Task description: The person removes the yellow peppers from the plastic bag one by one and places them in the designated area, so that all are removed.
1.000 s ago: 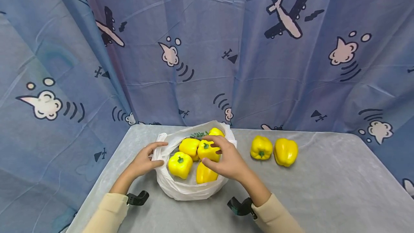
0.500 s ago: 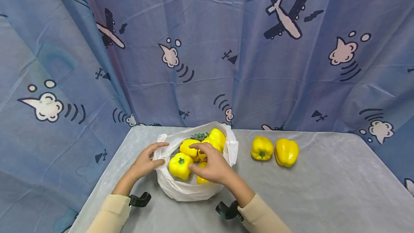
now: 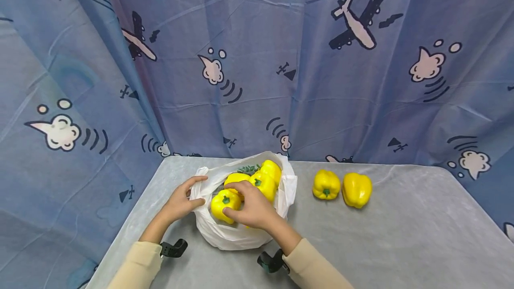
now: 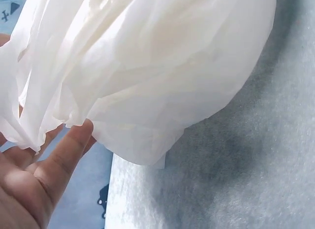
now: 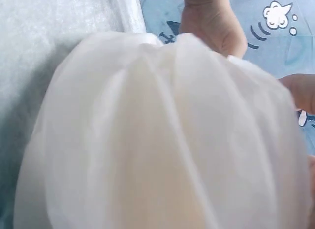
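A white plastic bag [image 3: 229, 238] stands with its mouth open on the table, several yellow bell peppers inside. At its left rim my left hand [image 3: 178, 200] holds the plastic between fingers and thumb; in the left wrist view the fingers [image 4: 64, 157] lie against the crumpled bag edge. My right hand [image 3: 254, 206] is over the bag's mouth. Its fingers and thumb are spread at the front left bell pepper [image 3: 221, 202], and whether they touch it I cannot tell. Another bell pepper [image 3: 263, 185] lies behind this hand. The right wrist view is mostly filled by the bag [image 5: 162, 140].
To the right of the bag, two more yellow bell peppers, one [image 3: 326, 185] beside the other [image 3: 357, 190], sit on the grey table [image 3: 401, 235]. A blue patterned curtain [image 3: 257, 101] hangs behind and on the left.
My right hand has moved left across the bag's mouth, from the right-hand bell peppers to the front left one. The left hand has stayed at the rim.
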{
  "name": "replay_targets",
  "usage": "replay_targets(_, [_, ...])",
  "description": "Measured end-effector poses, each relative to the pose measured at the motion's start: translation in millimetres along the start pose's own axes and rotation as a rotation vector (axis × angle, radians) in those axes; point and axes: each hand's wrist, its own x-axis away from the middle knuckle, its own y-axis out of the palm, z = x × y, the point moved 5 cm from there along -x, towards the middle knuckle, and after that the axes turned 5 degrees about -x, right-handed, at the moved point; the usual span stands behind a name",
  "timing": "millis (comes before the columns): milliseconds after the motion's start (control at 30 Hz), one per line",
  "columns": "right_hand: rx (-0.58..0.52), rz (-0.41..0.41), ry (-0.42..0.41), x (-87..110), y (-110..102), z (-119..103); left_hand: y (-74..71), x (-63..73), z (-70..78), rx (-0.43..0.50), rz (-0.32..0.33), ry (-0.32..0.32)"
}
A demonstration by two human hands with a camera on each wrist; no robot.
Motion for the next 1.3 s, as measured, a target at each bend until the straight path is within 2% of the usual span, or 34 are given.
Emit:
replay_targets(200, [0.106,-0.005,0.036,-3.7,8.3,3.5,0.5,-0.6,-3.4,0.015,-0.011,-0.009])
replay_targets(433, [0.152,-0.015,0.047,-7.2,15.5,8.3,3.1,-0.5,-6.8,0.025,-0.024,-0.046])
replay_targets(933, [0.156,-0.032,0.069,-12.2,23.8,11.8,2.0,1.4,-4.9,0.078,-0.037,-0.06])
replay_targets(1300, [0.089,0.032,0.038,-8.2,16.9,3.8,2.5,1.3,-6.7,0.061,-0.034,-0.064])
